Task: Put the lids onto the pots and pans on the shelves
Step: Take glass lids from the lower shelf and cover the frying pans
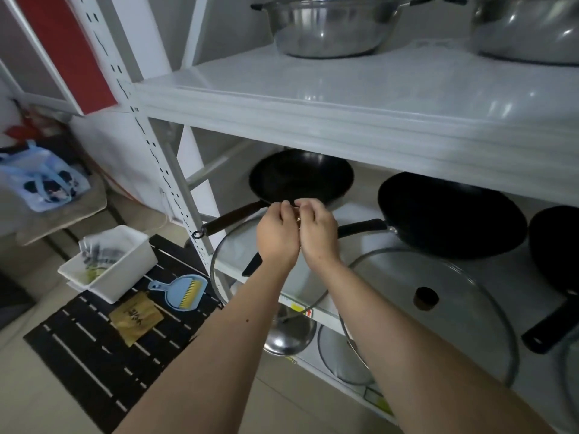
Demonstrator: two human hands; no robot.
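On the middle shelf [360, 211] stand a black wok [300, 180], a second black wok [451, 214] and part of a third black pan [554, 242], none with a lid. A glass lid [232, 255] lies at the shelf's front left, under my hands. A larger glass lid with a dark knob [438, 308] lies in front of the second wok. My left hand [277, 233] and right hand [316, 230] touch each other just in front of the first wok's rim, fingers curled and pinched together. A small gold glint shows between them; I cannot make out what it is.
Two steel pots [329, 26] [526, 29] stand on the upper shelf. Below, a steel lid [289, 333] and another glass lid [341, 355] show. On the floor at left are white tubs [109, 264], a black slatted mat [94, 339], a blue dustpan [181, 291] and a bag [40, 183].
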